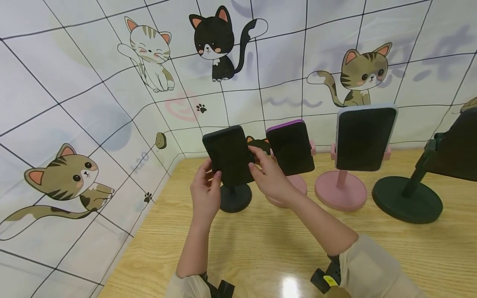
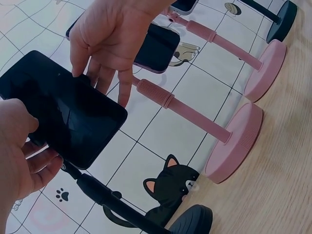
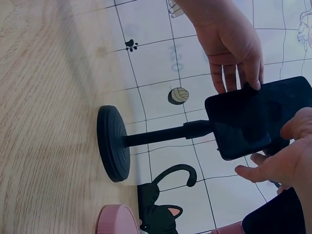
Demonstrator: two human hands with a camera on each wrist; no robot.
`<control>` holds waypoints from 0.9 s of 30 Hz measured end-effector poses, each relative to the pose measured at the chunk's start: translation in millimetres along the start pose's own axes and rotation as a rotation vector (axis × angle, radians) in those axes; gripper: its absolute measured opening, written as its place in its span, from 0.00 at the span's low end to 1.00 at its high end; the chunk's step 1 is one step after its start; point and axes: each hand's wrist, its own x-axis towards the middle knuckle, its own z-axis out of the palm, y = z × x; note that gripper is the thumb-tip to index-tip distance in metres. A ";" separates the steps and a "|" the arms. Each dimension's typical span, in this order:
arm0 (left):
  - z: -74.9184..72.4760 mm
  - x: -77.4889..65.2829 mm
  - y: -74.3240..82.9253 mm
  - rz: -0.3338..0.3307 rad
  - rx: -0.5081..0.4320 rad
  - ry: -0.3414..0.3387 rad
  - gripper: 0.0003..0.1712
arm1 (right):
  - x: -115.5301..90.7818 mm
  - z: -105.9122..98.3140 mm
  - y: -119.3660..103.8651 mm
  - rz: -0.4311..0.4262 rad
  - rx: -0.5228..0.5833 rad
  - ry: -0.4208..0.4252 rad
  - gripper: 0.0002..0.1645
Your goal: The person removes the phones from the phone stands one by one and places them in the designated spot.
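Observation:
A black smartphone point(image 1: 229, 157) sits tilted in the holder at the top of a black phone stand point(image 1: 234, 198). My left hand point(image 1: 206, 190) grips the phone's left side, thumb at the front edge and fingers reaching behind. On the opposite edge my right hand point(image 1: 270, 171) pinches it, thumb over the screen side. In the left wrist view, the right hand point(image 2: 109, 44) has its thumb beside a small dark side clamp. The right wrist view shows the stand's black pole point(image 3: 158, 137) running from its round base point(image 3: 113, 144) to behind the phone, where the holder is mostly hidden.
To the right stand a purple-edged phone point(image 1: 292, 147) on a pink stand, a white-edged phone point(image 1: 367, 138) on another pink stand point(image 1: 340, 190), and a dark phone point(image 1: 456, 149) on a dark green stand point(image 1: 408, 200). Behind the wooden table point(image 1: 253, 248) hangs a cat-patterned sheet point(image 1: 283, 62).

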 end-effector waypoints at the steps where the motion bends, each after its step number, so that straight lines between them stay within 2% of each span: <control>1: -0.3 -0.3 0.0 -0.002 0.001 0.000 0.19 | 0.0 0.1 0.2 -0.005 -0.005 0.007 0.28; 10: -3.3 -2.3 4.2 -0.018 -0.004 -0.041 0.19 | -5.9 -3.8 1.0 -0.040 -0.103 0.034 0.25; 19: -7.0 -6.1 -4.4 0.004 -0.043 -0.078 0.18 | -10.3 -8.5 2.3 -0.076 -0.263 0.059 0.21; 27: -10.6 -10.3 -8.4 0.044 -0.032 -0.139 0.16 | -14.3 -9.8 3.1 -0.086 -0.272 0.063 0.21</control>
